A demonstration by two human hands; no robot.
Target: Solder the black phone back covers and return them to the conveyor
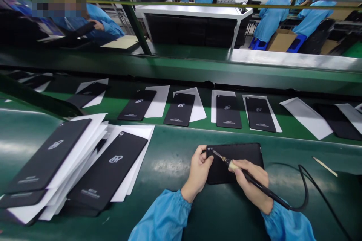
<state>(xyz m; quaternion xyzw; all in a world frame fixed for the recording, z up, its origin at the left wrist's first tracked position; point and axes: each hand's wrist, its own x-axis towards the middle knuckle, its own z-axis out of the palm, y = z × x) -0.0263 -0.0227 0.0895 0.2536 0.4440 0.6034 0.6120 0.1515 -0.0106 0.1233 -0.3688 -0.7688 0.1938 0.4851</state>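
left hand (198, 171): black phone back panel (243, 154) | right hand (250, 184): soldering iron (271, 194)

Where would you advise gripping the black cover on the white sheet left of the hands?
Probably take the cover by its long right edge, from the right: it lies flat, the sheet shows past that edge, and a stack crowds its left edge.

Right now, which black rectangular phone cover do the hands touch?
The black rectangular phone cover pressed by the left hand; only it meets the soldering iron held in the right hand.
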